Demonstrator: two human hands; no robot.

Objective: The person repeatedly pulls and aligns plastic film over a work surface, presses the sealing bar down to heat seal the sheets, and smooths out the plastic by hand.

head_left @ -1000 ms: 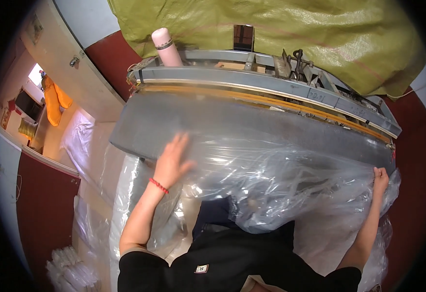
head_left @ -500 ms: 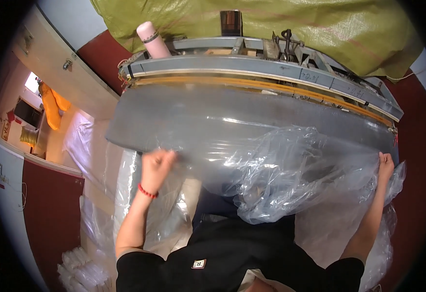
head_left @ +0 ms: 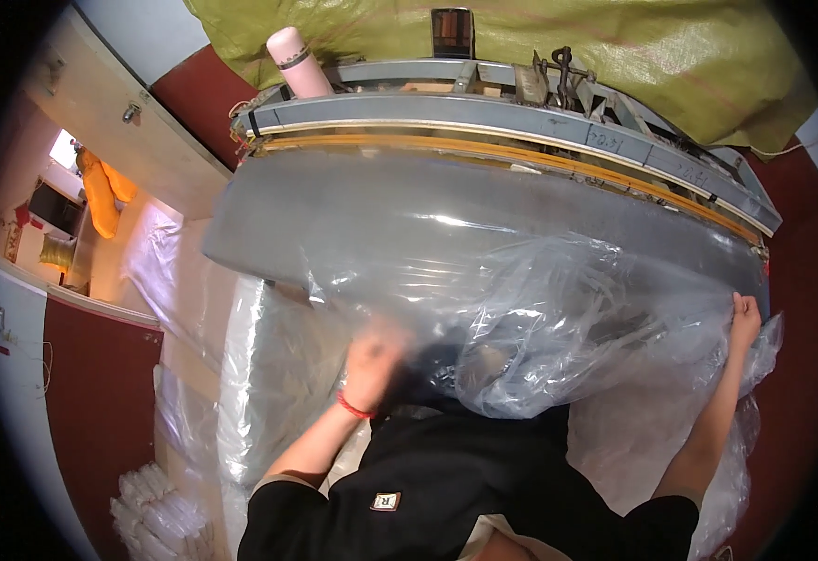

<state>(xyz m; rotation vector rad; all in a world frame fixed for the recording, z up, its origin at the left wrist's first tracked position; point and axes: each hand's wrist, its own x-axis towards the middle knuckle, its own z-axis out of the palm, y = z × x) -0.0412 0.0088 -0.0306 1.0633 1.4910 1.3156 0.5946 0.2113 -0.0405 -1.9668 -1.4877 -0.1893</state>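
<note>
Your hands are working a large sheet of clear, crinkled plastic film (head_left: 559, 318) that lies heaped over the near half of a long grey metal worktop (head_left: 409, 224), spilling off its front edge toward your body. Your left hand (head_left: 372, 360) is at the film's near edge, by the table's front lip; it is blurred, so you cannot tell for certain whether the fingers are curled on the plastic or only pressing it, though they look bunched. A thin red band (head_left: 355, 409) circles that wrist. Your right hand (head_left: 744, 313) is far out at the right end of the table, fingers closed and pinching the film's edge.

Judging by its folds and glare, this film is very light, limp and slippery; it will not hold a shape and it likely tears if you pull from one point. Take it at the edges or gather a fold into your fist, hands well apart, as they are now.

The worktop is smooth and glossy, so the plastic will probably slide easily on it. Along its far side runs a grey steel bar assembly with a yellow strip (head_left: 521, 154) beneath it. A pale pink bottle with a dark band (head_left: 295, 61) stands at its left end. Behind hangs an olive-green woven tarpaulin (head_left: 615, 47). More clear plastic (head_left: 259, 374) hangs to your left, above stacked clear packs (head_left: 157, 505) on the floor, beside dark red wall panels (head_left: 91, 393).
</note>
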